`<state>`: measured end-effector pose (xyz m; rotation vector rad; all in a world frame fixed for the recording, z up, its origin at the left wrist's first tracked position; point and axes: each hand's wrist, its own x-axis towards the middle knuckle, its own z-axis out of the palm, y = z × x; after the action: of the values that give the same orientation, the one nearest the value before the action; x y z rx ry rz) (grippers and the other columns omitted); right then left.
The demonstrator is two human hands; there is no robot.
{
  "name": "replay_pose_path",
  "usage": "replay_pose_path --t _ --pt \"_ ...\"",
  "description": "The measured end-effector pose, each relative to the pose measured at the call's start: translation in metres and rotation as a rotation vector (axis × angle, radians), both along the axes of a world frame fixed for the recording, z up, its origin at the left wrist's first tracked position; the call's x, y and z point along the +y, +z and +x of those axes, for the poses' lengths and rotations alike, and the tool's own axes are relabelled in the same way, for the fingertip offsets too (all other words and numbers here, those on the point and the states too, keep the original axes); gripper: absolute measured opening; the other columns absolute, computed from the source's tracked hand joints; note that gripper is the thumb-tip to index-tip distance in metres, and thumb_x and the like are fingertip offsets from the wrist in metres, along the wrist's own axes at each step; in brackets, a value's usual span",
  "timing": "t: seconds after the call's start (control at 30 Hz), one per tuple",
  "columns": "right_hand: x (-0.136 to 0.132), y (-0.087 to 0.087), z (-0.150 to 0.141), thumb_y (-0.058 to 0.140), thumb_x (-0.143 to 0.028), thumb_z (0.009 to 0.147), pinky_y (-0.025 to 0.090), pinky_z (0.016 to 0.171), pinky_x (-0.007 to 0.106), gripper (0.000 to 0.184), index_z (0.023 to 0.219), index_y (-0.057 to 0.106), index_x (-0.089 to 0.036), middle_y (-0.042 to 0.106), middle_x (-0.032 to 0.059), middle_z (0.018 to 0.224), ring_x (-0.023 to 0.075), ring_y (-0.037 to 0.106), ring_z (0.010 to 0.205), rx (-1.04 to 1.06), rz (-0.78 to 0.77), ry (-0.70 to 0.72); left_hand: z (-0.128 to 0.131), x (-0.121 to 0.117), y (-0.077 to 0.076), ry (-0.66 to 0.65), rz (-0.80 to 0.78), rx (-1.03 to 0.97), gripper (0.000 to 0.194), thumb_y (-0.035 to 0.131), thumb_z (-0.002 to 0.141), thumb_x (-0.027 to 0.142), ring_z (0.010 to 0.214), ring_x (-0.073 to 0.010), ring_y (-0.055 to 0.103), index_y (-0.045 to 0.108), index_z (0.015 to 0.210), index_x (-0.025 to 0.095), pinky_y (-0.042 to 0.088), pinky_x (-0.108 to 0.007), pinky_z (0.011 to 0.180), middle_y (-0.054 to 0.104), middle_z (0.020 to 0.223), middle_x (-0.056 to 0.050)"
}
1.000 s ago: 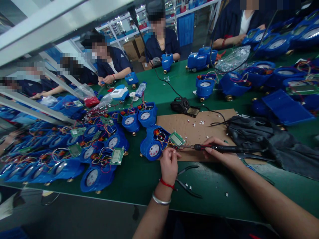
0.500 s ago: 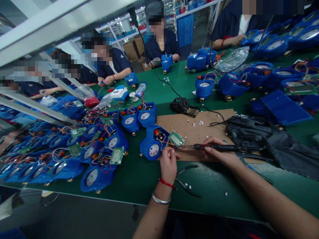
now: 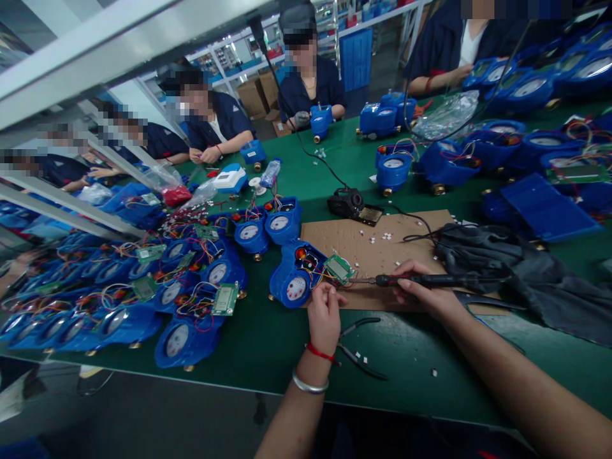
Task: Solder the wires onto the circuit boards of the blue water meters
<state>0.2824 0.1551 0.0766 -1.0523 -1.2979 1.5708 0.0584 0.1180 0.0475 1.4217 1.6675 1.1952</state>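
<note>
Blue meter (image 3: pixel 285 266) at 10 o'clock from the left hand (image 3: pixel 324 315), which is pinched tight, can't tell on what; little board (image 3: pixel 337 268) at its 1 o'clock; soldering iron (image 3: pixel 452 280) aims at 9, right hand (image 3: pixel 428 294) curled round it.

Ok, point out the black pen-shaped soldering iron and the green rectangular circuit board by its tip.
Black pen-shaped soldering iron (image 3: pixel 438 279), head view: on its handle.
Green rectangular circuit board (image 3: pixel 338 268), head view: on its grey screen.

The head camera looks forward and down across the nearby green table (image 3: pixel 406 344).
</note>
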Motion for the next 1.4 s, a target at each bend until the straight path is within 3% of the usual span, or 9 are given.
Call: replay_pose_path --t 0.77,1.0,1.13,1.23,1.4 --pt "0.002 -0.011 0.002 0.062 -0.038 0.081 0.048 0.056 0.026 0.023 0.094 0.055 -0.021 0.061 0.0007 0.073 0.0132 0.058 0.059 -0.024 -0.011 0.016 -0.001 -0.002 0.002 0.006 0.032 -0.005 0.015 0.040 0.094 0.033 0.061 -0.0140 0.063 0.045 0.091 0.019 0.044 -0.025 0.065 0.063 0.064 0.000" --pt "0.005 -0.020 0.003 0.061 -0.038 0.082 0.041 0.048 0.023 0.021 0.093 0.053 -0.021 0.060 -0.0009 0.068 0.0120 0.055 0.051 0.094 0.027 -0.093 0.001 -0.005 0.005 -0.013 0.022 0.004 0.012 0.041 0.093 0.030 0.057 -0.0124 0.059 0.045 0.092 0.019 0.043 -0.024 0.063 0.058 0.059 0.003" --pt "0.007 -0.016 0.004 0.058 -0.039 0.083 0.040 0.048 0.024 0.021 0.095 0.052 -0.022 0.059 -0.0014 0.066 0.0124 0.053 0.050 0.119 0.049 -0.171 0.009 -0.019 0.016 -0.083 0.040 0.050 0.011 0.039 0.094 0.027 0.060 -0.0120 0.058 0.046 0.097 0.019 0.043 -0.024 0.062 0.057 0.064 0.002" --pt "0.008 -0.010 0.004 0.057 -0.038 0.083 0.041 0.049 0.024 0.019 0.095 0.052 -0.023 0.058 -0.0015 0.067 0.0127 0.054 0.052 0.113 0.079 -0.275 0.026 -0.027 0.029 -0.172 0.076 0.152 0.020 0.038 0.094 0.024 0.071 -0.0150 0.061 0.047 0.110 0.018 0.047 -0.027 0.066 0.063 0.079 -0.005" --pt "0.008 -0.005 0.008 0.055 -0.034 0.085 0.041 0.049 0.023 0.015 0.096 0.053 -0.025 0.058 -0.0012 0.068 0.0116 0.053 0.053 0.161 0.082 -0.355 0.056 -0.023 0.048 -0.495 0.145 0.401 0.031 0.044 0.090 0.022 0.110 -0.0246 0.056 0.048 0.120 0.017 0.049 -0.040 0.091 0.057 0.119 -0.014"
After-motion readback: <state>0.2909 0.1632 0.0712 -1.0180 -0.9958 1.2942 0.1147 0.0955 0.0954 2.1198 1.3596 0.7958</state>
